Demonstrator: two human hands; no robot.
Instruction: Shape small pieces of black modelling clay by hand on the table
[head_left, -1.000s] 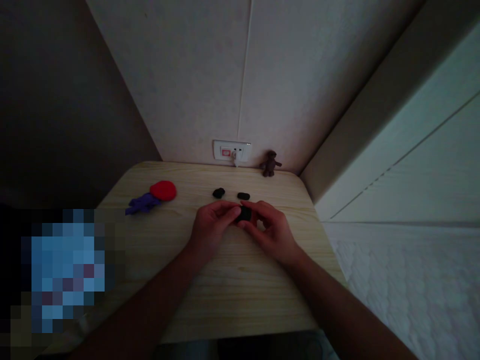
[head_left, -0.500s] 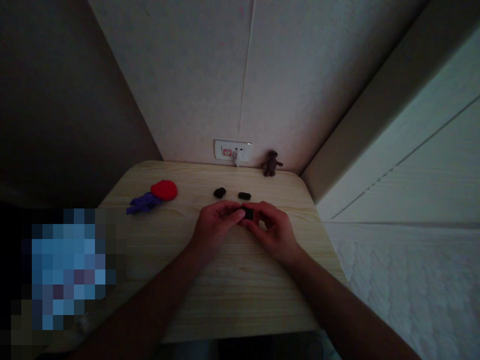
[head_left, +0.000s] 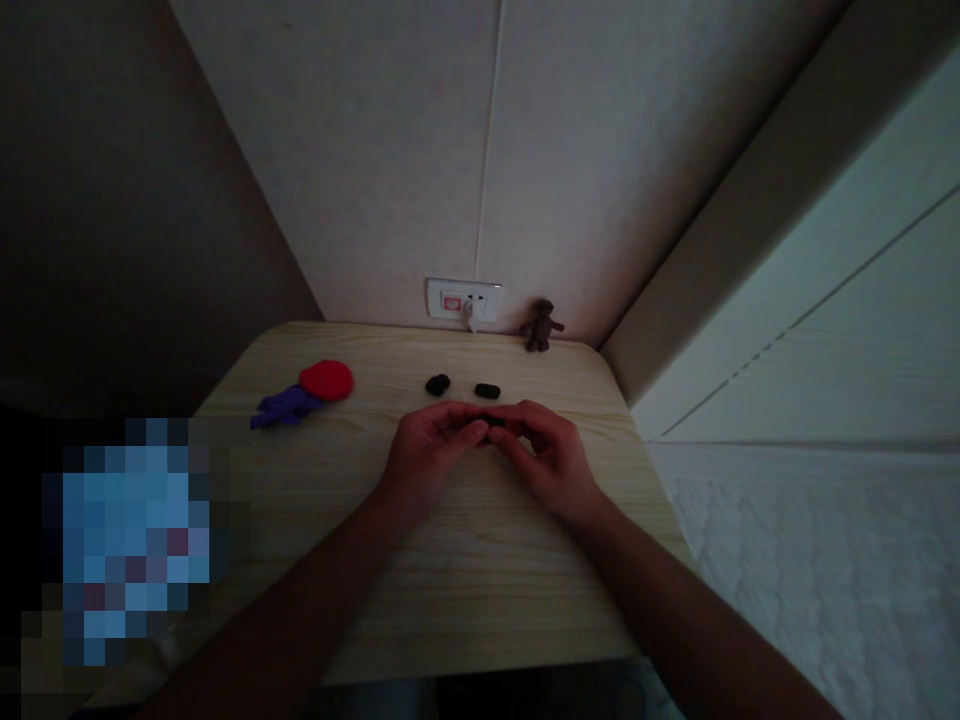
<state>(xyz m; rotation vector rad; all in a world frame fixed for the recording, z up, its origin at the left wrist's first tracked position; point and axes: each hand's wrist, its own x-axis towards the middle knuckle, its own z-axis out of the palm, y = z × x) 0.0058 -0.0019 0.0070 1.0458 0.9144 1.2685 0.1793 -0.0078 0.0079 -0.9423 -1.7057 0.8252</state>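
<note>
Between my fingertips, low over the wooden table (head_left: 450, 590), is a small lump of black modelling clay (head_left: 493, 424), mostly covered by the fingers. My left hand (head_left: 435, 450) pinches it from the left, thumb on the near side. From the right, the thumb and forefinger of my right hand (head_left: 544, 455) close on the same lump. Just beyond the hands lie a rounded, uneven black clay piece (head_left: 438, 385) and a short black clay roll (head_left: 487, 391), apart from each other.
A brown clay figure (head_left: 541, 327) stands at the back by the wall, right of a wall socket (head_left: 463, 300) with a plug. On the left a red clay disc (head_left: 327, 380) touches a purple clay piece (head_left: 288, 406). A pixelated area covers the lower left.
My right thumb and forefinger have closed in on the black clay, so less of it shows. My left hand has barely moved. The view has shifted slightly.
</note>
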